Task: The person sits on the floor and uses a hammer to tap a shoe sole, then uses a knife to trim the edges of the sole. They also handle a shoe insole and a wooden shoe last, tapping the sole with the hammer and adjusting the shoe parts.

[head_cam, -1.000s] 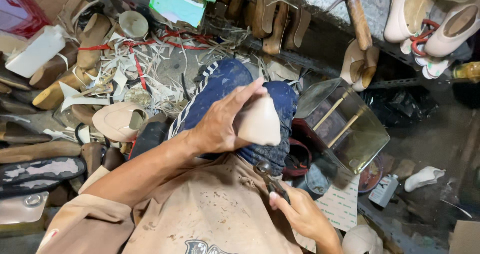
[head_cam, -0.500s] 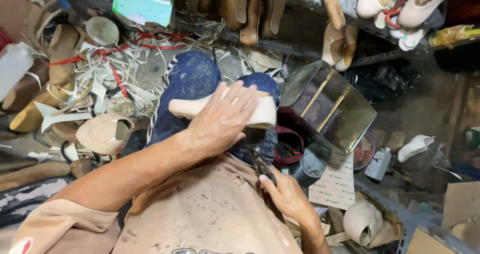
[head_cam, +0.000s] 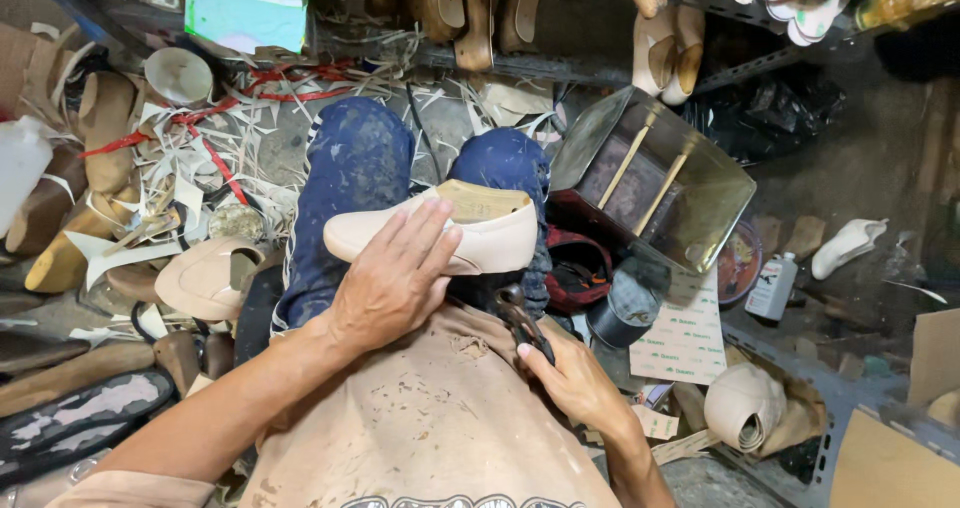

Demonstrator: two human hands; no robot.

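Observation:
A beige shoe upper on a wooden last [head_cam: 470,233] lies sideways across my knees, toe pointing left. My left hand [head_cam: 395,278] rests on its side with the fingers spread over it, holding it down on my lap. Below it, my right hand [head_cam: 570,373] is closed around the handles of dark metal pliers [head_cam: 522,323], whose jaws point up toward the shoe's heel without touching it. A stained tan apron [head_cam: 430,428] covers my lap, and my blue trousers [head_cam: 360,178] show beyond it.
A metal tin with wooden sticks [head_cam: 655,173] stands at my right knee, a dark can [head_cam: 620,313] and a small white bottle [head_cam: 772,286] beside it. Another beige shoe [head_cam: 205,278], wooden lasts [head_cam: 105,118] and leather scraps crowd the left. Lasts and heels line the shelf above.
The shoe has been turned from toe-down to lying flat on its side across my knees, my left hand shifting over it. The right hand with the pliers has risen closer to the heel.

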